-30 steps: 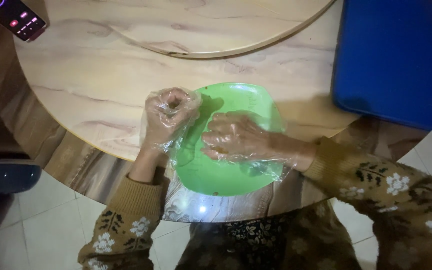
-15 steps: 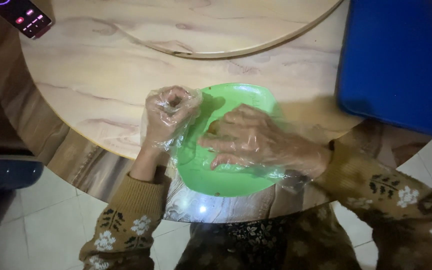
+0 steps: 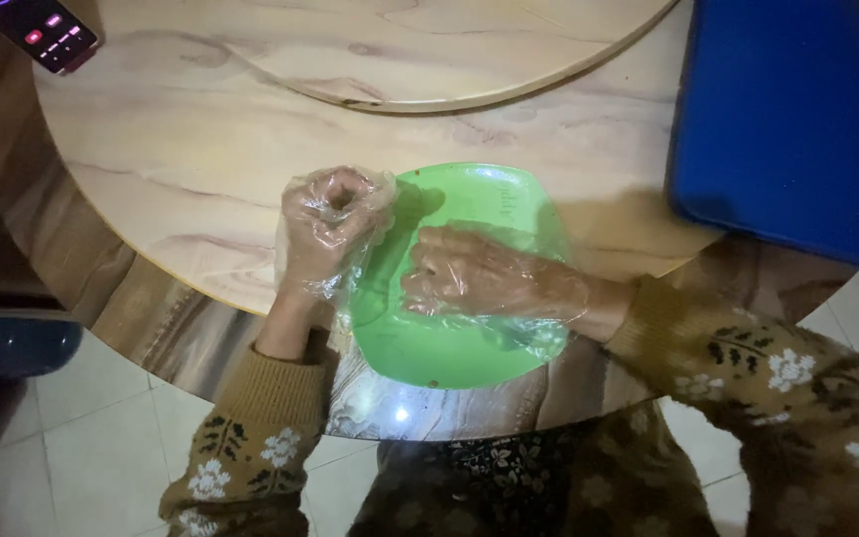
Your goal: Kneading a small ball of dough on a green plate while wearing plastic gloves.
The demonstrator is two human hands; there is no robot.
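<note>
A shallow green plastic bowl (image 3: 454, 353) sits at the near edge of a round wooden table (image 3: 191, 189), partly overhanging it. Both my hands wear loose clear plastic gloves. My left hand (image 3: 330, 224) is balled into a fist, thumb side up, at the bowl's left rim. My right hand (image 3: 484, 278) reaches across the inside of the bowl from the right, with its fingers curled down toward the left side. Whatever lies under those fingers is hidden. My sleeves are brown knit with white flowers.
A large blue box (image 3: 797, 119) stands on the table at the right, close to my right forearm. A raised round wooden turntable (image 3: 400, 50) fills the far middle. A dark handset with lit buttons (image 3: 47, 30) lies far left. A dark blue seat (image 3: 2, 343) stands on the tiled floor at the left.
My right hand stretched its fingers out across the bowl, then curled them again and drew slightly back. My left fist has stayed at the rim.
</note>
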